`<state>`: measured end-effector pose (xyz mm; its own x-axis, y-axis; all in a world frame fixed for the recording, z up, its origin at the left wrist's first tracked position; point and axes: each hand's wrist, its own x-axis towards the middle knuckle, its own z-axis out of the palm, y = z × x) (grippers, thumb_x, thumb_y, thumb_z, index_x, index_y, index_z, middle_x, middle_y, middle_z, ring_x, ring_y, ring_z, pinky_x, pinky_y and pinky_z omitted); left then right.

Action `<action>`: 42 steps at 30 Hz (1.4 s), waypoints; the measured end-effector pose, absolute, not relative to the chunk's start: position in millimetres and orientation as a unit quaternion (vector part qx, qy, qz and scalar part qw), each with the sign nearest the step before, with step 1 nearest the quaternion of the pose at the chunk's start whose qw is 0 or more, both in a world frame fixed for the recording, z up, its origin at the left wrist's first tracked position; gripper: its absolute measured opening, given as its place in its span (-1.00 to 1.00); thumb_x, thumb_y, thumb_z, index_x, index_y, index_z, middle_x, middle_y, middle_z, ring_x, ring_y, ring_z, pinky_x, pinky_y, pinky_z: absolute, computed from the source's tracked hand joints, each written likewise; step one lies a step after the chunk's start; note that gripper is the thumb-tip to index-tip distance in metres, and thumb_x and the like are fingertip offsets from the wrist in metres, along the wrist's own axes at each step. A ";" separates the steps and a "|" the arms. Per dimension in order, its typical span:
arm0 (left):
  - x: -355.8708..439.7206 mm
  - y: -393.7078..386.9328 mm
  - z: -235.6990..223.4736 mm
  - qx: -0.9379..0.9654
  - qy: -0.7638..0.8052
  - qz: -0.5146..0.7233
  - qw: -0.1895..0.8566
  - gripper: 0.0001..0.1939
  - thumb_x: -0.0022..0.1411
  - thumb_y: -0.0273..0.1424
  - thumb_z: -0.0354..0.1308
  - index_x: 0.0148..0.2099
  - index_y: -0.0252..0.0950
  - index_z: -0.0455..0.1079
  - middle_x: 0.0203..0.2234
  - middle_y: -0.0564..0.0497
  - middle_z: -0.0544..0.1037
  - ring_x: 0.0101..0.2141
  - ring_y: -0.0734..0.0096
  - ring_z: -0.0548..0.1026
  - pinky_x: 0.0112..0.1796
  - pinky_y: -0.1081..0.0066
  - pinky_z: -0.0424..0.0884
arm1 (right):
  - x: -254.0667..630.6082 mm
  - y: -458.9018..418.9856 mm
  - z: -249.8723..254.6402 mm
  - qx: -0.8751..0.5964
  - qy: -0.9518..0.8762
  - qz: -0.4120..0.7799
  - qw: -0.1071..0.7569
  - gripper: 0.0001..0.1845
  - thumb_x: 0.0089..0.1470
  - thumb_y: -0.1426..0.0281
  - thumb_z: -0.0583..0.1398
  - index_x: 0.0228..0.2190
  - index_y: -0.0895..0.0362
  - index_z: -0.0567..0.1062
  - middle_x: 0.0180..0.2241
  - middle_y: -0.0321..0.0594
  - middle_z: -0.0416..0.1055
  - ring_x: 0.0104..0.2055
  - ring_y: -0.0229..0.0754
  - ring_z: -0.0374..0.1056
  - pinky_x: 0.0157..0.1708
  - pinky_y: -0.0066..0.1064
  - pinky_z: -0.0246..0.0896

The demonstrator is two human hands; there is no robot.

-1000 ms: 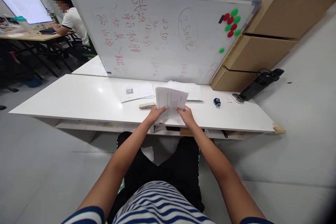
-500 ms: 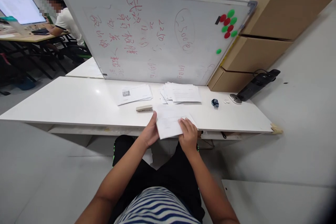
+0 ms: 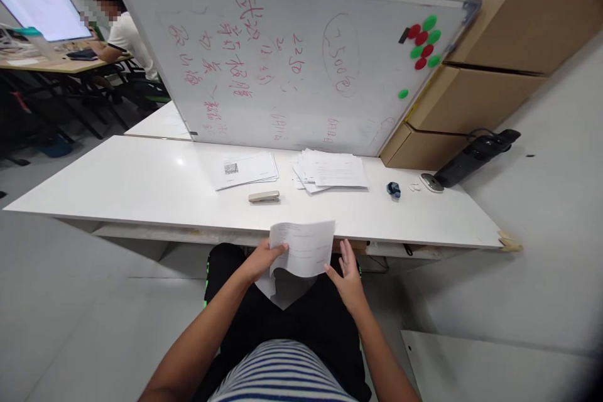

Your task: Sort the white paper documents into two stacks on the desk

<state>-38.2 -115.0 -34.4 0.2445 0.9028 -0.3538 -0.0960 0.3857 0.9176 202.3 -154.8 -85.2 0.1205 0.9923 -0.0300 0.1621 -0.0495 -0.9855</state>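
Left hand (image 3: 260,262) pinches paper (image 3: 305,246), right hand (image 3: 348,277) splayed beside it; white desk (image 3: 151,179), whiteboard (image 3: 311,107) beyond.

- A whiteboard (image 3: 301,75) with red writing, spanning the upper middle of the frame.
- Red and green round magnets (image 3: 427,50) on it, upper right.
- Stacked cardboard boxes (image 3: 485,97), upper right.
- A black bottle (image 3: 473,160), right of centre, next to a mouse-like object (image 3: 431,183).
- A lit monitor (image 3: 44,16) and a seated person (image 3: 137,45), upper left.
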 end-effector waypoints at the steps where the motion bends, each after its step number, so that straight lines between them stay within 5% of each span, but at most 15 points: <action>1: -38.6 -118.1 -31.6 0.418 0.494 0.364 0.670 -0.50 0.05 -0.13 0.27 -0.03 -0.33 0.45 -0.08 -0.14 0.54 -0.03 0.06 0.45 -0.02 0.20 0.34 | 205.5 -152.9 -81.9 -0.549 -0.452 0.499 0.496 -0.03 -0.01 0.17 0.26 0.29 -0.04 -0.12 0.29 -0.02 0.00 0.30 0.01 -0.01 0.20 0.02 -0.05; 5: -37.3 -125.3 -19.2 0.461 0.489 0.349 0.653 -0.53 0.05 -0.08 0.24 -0.13 -0.34 0.49 -0.19 -0.10 0.58 -0.11 0.05 0.48 -0.08 0.20 0.36 | 216.8 -142.3 -62.8 -0.487 -0.404 0.607 0.481 -0.19 -0.15 0.16 0.35 0.14 0.00 0.28 -0.03 -0.04 0.45 0.04 0.07 0.36 0.08 0.01 0.16; 11: -34.9 -103.8 -8.8 0.537 0.460 0.411 0.576 -0.65 0.13 -0.07 0.13 -0.15 -0.14 0.53 -0.26 0.03 0.58 -0.08 0.04 0.45 -0.01 0.12 0.30 | 227.1 -107.9 -50.2 -0.486 -0.453 0.571 0.482 -0.56 -0.28 0.17 0.39 -0.27 0.02 0.59 -0.24 -0.13 0.56 -0.14 0.14 0.45 -0.06 -0.01 0.29; 20: -11.1 -18.5 -25.1 0.570 0.523 0.511 0.375 -0.65 0.15 -0.02 0.07 -0.19 -0.09 0.50 -0.26 -0.05 0.57 -0.16 -0.01 0.46 -0.04 0.08 0.29 | 204.1 -12.8 -33.1 -0.523 -0.573 0.355 0.522 -0.63 -0.12 0.11 0.24 -0.34 0.13 0.54 -0.34 -0.16 0.55 -0.27 0.01 0.44 -0.21 -0.14 0.35; 30: -20.9 -4.7 -48.1 0.552 0.542 0.495 0.396 -0.61 0.11 -0.12 0.20 -0.19 -0.34 0.52 -0.21 -0.13 0.60 -0.12 0.05 0.50 -0.09 0.17 0.38 | 205.7 -1.9 -50.6 -0.592 -0.550 0.336 0.483 -0.55 -0.07 0.12 0.21 -0.25 0.22 0.53 -0.22 -0.05 0.54 -0.12 0.02 0.41 -0.04 -0.11 0.24; 42: -16.9 -4.7 -48.7 0.562 0.521 0.477 0.431 -0.61 0.10 -0.11 0.21 -0.17 -0.32 0.54 -0.17 -0.08 0.59 -0.11 0.11 0.50 -0.10 0.22 0.39 | 210.2 -18.6 -58.2 -0.613 -0.539 0.308 0.489 -0.47 0.06 0.07 0.12 -0.10 0.22 0.47 -0.14 0.00 0.50 -0.07 0.00 0.38 -0.04 -0.14 0.24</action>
